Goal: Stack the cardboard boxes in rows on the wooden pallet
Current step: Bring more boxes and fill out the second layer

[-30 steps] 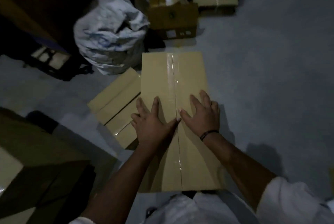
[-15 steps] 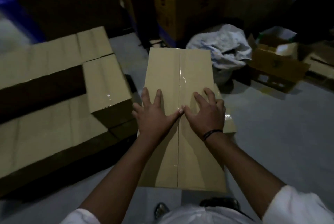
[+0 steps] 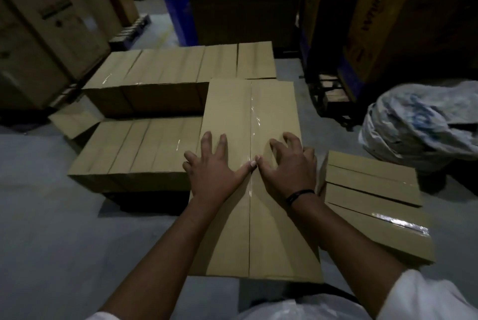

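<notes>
Since half a second ago the view is swinging left: the rows (image 3: 134,149) are now sitting just left of the box (image 3: 248,102) instead of far off, and the sack (image 3: 424,123) is lying well right of it. The box is long, smooth tan cardboard with glossy tape along its seam. On its top the left hand (image 3: 214,172) is pressing flat, fingers spread. The right hand (image 3: 287,167) is pressing with fingers apart and arched, thumbs meeting at the seam. Loose boxes (image 3: 370,190) are lying just right.
</notes>
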`<action>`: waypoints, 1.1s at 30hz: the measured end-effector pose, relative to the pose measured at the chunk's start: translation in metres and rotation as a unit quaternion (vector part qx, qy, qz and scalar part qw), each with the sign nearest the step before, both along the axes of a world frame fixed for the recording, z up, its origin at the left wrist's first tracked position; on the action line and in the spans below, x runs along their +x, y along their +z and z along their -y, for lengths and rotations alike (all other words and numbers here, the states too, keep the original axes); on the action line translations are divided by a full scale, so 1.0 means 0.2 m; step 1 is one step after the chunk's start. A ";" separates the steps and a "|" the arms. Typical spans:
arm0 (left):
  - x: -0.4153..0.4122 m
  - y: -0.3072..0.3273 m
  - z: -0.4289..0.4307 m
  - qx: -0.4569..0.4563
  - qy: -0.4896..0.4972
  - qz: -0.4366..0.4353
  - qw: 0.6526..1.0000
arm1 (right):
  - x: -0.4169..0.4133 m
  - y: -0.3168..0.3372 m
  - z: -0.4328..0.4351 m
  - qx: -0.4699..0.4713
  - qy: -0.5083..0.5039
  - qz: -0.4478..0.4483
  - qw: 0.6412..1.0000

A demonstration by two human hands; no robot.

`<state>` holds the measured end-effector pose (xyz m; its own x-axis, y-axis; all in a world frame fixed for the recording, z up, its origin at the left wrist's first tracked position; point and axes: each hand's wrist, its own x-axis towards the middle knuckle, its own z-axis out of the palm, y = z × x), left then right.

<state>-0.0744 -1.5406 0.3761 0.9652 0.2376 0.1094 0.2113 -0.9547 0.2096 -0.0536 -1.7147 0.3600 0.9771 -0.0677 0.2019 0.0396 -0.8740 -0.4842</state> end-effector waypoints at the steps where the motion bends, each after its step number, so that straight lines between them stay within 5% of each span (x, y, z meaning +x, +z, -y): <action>1: 0.00 0.00 -0.04 0.001 0.008 -0.001 1.000 | 0.02 -0.01 -0.04 0.003 0.014 -0.002 1.000; 20: 0.77 -0.08 -0.61 -0.009 0.116 -0.031 0.993 | 0.97 -0.09 -0.66 0.000 0.124 -0.070 0.990; 33: 1.39 -0.20 -1.03 -0.053 0.076 -0.063 0.994 | 1.61 -0.22 -1.04 -0.027 0.146 -0.110 0.983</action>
<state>0.2039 -1.3340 0.3359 0.9220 0.3847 -0.0431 0.3815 -0.8841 0.2698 0.2678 -1.5072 0.3166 0.9736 0.2274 -0.0202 0.1925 -0.8653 -0.4628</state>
